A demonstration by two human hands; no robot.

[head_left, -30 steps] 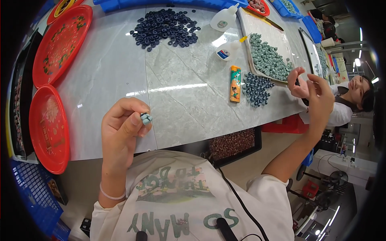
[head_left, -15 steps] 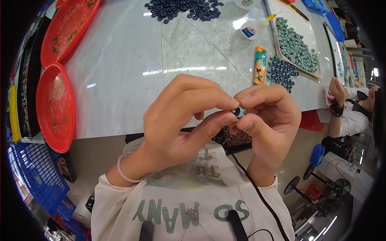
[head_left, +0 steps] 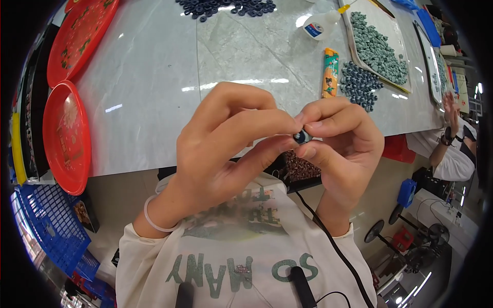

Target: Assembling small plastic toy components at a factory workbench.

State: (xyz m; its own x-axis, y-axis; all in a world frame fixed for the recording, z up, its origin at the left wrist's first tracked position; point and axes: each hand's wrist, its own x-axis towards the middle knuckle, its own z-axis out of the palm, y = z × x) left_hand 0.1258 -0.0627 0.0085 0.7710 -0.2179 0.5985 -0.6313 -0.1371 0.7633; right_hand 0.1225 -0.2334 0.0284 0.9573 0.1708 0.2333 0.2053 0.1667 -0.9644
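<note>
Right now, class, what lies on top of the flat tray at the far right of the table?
The tray holds a heap of small grey-green pieces, spread over most of it. Its near-left part is bare. Anything beneath the heap is covered and cannot be seen.

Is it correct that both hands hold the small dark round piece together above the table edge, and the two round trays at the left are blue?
Not quite: the trays at the left are red, not blue, as the head view shows. The rest holds: the left hand and the right hand pinch the small dark round piece together above the table edge.
</note>
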